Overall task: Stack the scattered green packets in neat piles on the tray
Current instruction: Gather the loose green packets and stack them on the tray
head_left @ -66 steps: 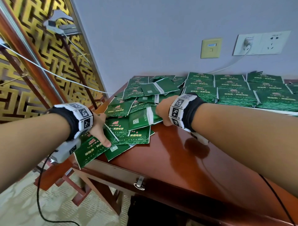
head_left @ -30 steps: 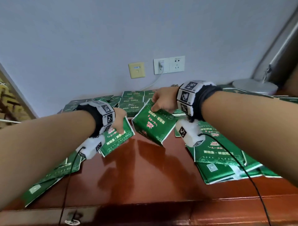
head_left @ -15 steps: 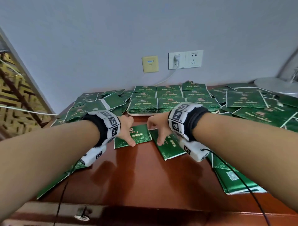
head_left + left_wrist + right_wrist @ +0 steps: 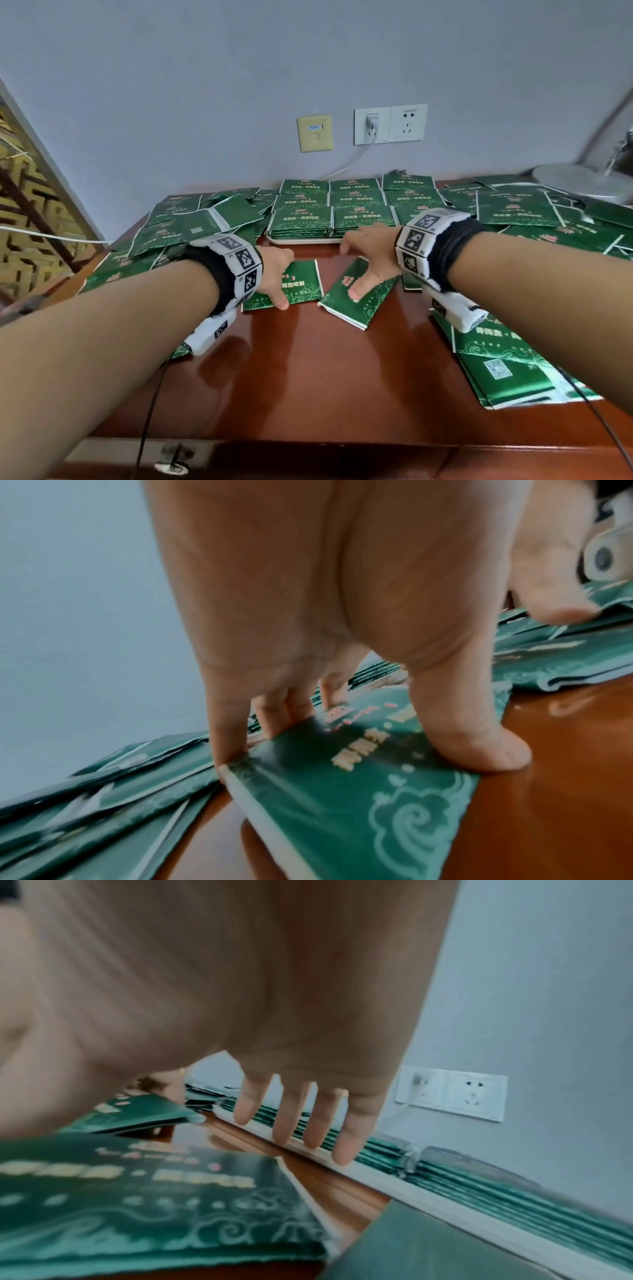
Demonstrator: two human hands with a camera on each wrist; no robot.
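Neat piles of green packets [image 4: 359,205] fill a white tray [image 4: 308,241] at the back of the brown table. In front of it lie two small lots. My left hand [image 4: 274,274] stands over the left green packet [image 4: 301,284] and pinches it across its width, thumb [image 4: 479,750] on one edge and fingers [image 4: 232,745] on the other. My right hand [image 4: 370,253] hovers with fingers [image 4: 291,1118] spread straight toward the tray [image 4: 377,1172]. Only its thumb [image 4: 354,293] touches the tilted right stack of packets [image 4: 363,308].
Loose green packets lie heaped at the left [image 4: 191,222], at the back right [image 4: 513,212] and near my right forearm [image 4: 496,363]. A round lamp base [image 4: 582,181] stands at the far right. Wall sockets [image 4: 390,125] hold a plugged cable. A gold lattice screen [image 4: 27,212] stands to the left.
Both hands carried packets from the left heap and set them down in front of the tray. Since half a second ago, the right fingers have lifted and spread.
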